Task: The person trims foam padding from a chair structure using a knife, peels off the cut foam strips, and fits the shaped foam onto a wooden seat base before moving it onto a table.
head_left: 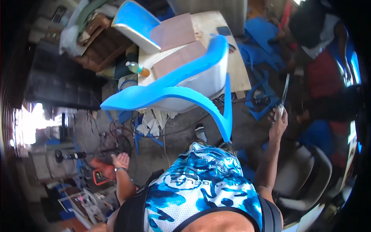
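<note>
My right hand is wrapped round the handle of a knife, and its long thin blade points up and away from me. My left hand is held out low on the left, palm showing and fingers spread, with nothing in it. In front of me a pale moulded seat shell rests at the near edge of the wooden table. Bright blue foam lies along the shell's rim. One foam strip curves down off its right side toward my legs. Neither hand touches the foam.
Another blue-lined shell and a bottle with orange liquid are on the table. Blue foam offcuts litter the floor at the right. Another person is at the far right. An orange tool lies near my left hand.
</note>
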{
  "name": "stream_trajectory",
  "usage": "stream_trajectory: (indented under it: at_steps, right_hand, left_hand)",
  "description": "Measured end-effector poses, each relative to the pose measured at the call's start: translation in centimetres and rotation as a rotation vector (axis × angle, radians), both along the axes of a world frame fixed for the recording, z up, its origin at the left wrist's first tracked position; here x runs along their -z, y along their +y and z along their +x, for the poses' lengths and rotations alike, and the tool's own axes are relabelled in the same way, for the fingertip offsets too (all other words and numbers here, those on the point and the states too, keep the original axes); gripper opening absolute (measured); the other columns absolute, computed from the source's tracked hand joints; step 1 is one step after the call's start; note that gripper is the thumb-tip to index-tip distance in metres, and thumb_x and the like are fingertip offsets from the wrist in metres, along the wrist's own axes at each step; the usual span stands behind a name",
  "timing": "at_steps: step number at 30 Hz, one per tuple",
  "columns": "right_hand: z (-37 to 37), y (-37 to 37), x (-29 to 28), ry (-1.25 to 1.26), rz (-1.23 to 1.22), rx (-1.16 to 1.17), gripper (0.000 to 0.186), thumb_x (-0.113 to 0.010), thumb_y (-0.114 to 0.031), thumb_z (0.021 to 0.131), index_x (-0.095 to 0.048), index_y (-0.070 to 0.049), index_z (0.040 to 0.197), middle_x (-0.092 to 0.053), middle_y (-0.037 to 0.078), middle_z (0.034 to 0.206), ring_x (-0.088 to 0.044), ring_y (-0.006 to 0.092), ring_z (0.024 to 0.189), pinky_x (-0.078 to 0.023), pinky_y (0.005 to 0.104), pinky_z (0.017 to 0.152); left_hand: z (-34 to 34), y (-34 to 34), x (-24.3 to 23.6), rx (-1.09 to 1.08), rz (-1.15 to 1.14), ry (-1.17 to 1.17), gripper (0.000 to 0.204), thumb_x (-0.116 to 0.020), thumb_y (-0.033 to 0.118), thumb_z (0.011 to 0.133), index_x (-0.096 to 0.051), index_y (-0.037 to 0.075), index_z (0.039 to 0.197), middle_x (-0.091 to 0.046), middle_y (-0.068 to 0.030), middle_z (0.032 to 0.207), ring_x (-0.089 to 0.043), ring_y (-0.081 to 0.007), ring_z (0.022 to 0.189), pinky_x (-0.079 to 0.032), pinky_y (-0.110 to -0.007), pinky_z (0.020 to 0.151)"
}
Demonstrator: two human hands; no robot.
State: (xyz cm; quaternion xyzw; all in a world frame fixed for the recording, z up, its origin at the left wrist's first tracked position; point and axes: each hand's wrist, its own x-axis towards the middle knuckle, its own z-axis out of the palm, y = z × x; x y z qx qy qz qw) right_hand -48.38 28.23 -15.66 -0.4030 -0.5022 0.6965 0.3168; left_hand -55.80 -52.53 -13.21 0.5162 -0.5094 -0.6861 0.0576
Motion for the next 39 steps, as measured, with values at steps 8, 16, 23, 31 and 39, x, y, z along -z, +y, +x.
stream_trajectory:
  at_steps: [8,16,23,31,39]
  right_hand:
    - [-5.2,2.7,-9.0,0.382,0.013,-0.251,0.037,-0.062,-0.011,0.095,-0.051,-0.007,0.131,-0.063,0.007,0.116,-0.062,0.0161,0.096,-0.05,0.0285,0.075]
    - [-6.8,-1.5,-17.6,0.439,0.192,-0.288,0.034,-0.063,-0.018,0.096,-0.056,-0.003,0.126,-0.063,0.008,0.112,-0.062,0.0161,0.094,-0.053,0.0275,0.074]
    - [-7.2,-12.9,-27.0,0.184,0.651,-0.291,0.037,-0.058,-0.027,0.099,-0.057,-0.001,0.126,-0.061,0.007,0.099,-0.057,0.0122,0.082,-0.049,0.0238,0.066]
    - [-14.9,-18.4,-32.7,-0.192,1.116,-0.448,0.04,-0.056,-0.031,0.099,-0.057,0.0,0.125,-0.061,0.007,0.094,-0.057,0.0125,0.074,-0.046,0.0233,0.061]
    - [-24.7,-29.6,-38.5,-0.688,1.324,-0.71,0.045,-0.057,-0.036,0.098,-0.058,-0.002,0.127,-0.061,0.004,0.084,-0.055,0.0096,0.061,-0.046,0.0231,0.056]
  left_hand:
    - [-2.0,13.4,6.5,0.495,0.002,0.052,0.048,-0.053,0.047,0.094,-0.057,0.009,0.123,-0.065,-0.0084,0.119,-0.065,-0.0234,0.102,-0.052,-0.037,0.084]
    - [-8.2,11.1,11.4,0.364,0.121,0.089,0.035,-0.051,0.039,0.096,-0.061,0.009,0.112,-0.069,-0.0052,0.105,-0.067,-0.0181,0.088,-0.054,-0.032,0.071]
    - [-10.5,14.2,15.4,0.468,0.335,0.114,0.035,-0.053,0.042,0.094,-0.063,0.012,0.109,-0.07,-0.0021,0.103,-0.067,-0.0166,0.087,-0.053,-0.034,0.074]
    - [-7.8,14.0,18.9,0.232,0.448,0.042,0.034,-0.055,0.048,0.096,-0.054,0.016,0.085,-0.06,0.0029,0.074,-0.059,-0.0108,0.061,-0.048,-0.032,0.055]
    - [-12.2,14.9,18.7,0.172,0.471,0.026,0.036,-0.054,0.051,0.094,-0.056,0.015,0.094,-0.063,0.0007,0.079,-0.062,-0.0151,0.066,-0.052,-0.034,0.064]
